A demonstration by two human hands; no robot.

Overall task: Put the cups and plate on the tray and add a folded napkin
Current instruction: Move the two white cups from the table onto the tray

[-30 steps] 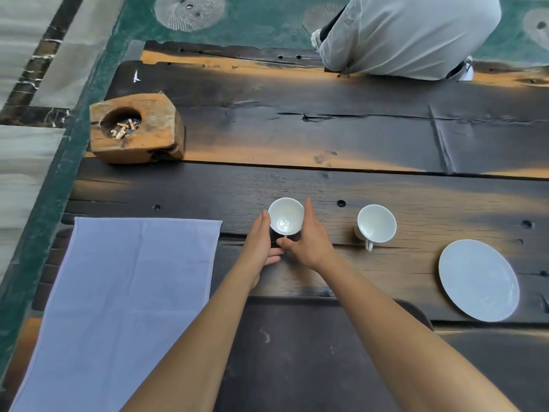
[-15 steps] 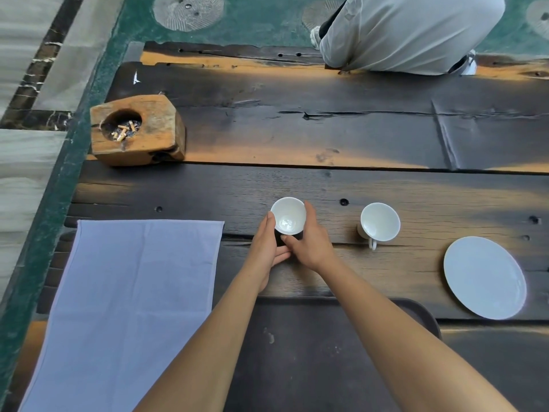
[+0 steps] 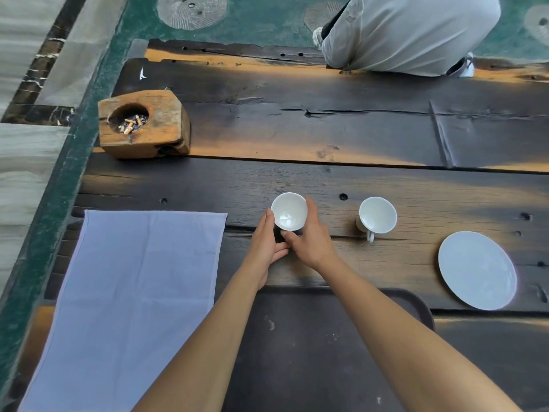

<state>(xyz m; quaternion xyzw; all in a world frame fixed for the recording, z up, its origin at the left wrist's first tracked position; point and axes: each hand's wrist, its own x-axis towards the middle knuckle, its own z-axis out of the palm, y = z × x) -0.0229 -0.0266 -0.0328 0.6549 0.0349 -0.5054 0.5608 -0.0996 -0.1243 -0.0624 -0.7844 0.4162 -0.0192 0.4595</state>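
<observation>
Dark wooden planks [image 3: 297,179] carry everything as before. Both hands, left hand [image 3: 269,243] and right hand [image 3: 312,239], now close tighter around the white cup [image 3: 288,211], still beyond the tray [image 3: 312,337].

The round white handleless cup [image 3: 288,212] has its lower half hidden behind both hands; the dark rectangular plastic tray [image 3: 312,346] is cut off at six o'clock.

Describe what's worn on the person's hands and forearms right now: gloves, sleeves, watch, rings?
Nothing visible. The left hand and right hand are bare, without gloves or rings. Both forearms are uncovered as far as the frame shows, with no sleeves, watch, bands or markings.
</observation>
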